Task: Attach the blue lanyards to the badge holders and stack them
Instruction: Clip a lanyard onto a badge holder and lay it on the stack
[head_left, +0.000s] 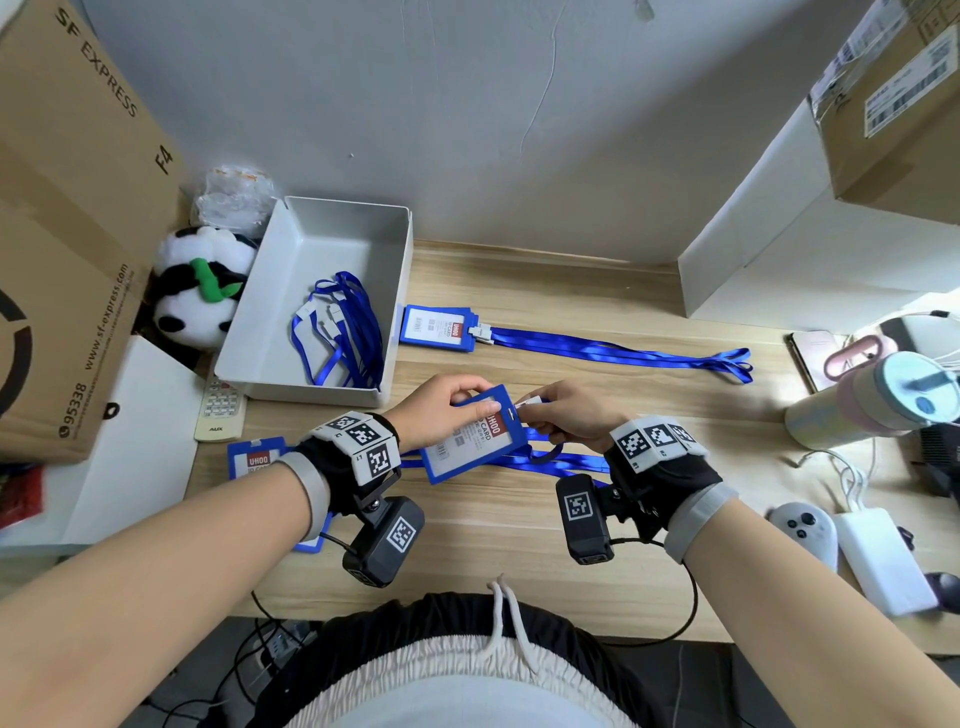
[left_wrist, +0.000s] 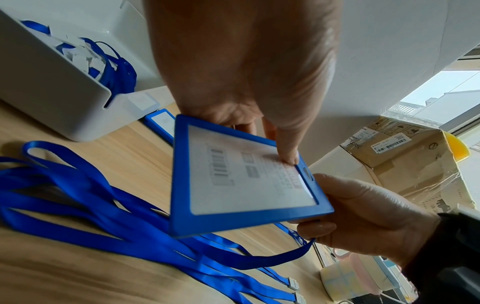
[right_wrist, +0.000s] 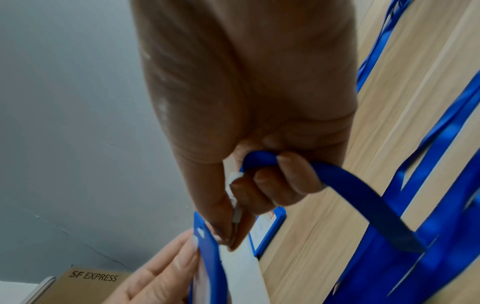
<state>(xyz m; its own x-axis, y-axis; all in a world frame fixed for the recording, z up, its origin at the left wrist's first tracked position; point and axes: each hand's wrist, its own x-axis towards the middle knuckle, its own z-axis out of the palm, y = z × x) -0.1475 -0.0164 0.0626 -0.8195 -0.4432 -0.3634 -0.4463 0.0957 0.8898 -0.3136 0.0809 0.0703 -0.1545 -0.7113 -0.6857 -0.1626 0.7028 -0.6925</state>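
My left hand (head_left: 457, 402) grips a blue badge holder (head_left: 472, 441) by its top edge, tilted just above the desk. My right hand (head_left: 540, 418) pinches the white clip (head_left: 531, 401) of a blue lanyard (head_left: 561, 461) right at the holder's slot. In the right wrist view the clip (right_wrist: 235, 197) sits between thumb and forefinger, and the strap (right_wrist: 363, 197) loops over the curled fingers. The left wrist view shows the holder's back (left_wrist: 246, 185) with the left thumb pressing on it. A finished badge holder (head_left: 439, 327) lies behind with its lanyard (head_left: 623, 353) stretched to the right.
A grey bin (head_left: 332, 223) at back left holds loose lanyards (head_left: 343, 332). More badge holders (head_left: 257, 457) lie under my left wrist. A cardboard box (head_left: 67, 234), panda plush (head_left: 202, 291) and remote (head_left: 221, 410) crowd the left; a bottle (head_left: 872, 400), controller (head_left: 805, 525) and charger (head_left: 883, 561) the right.
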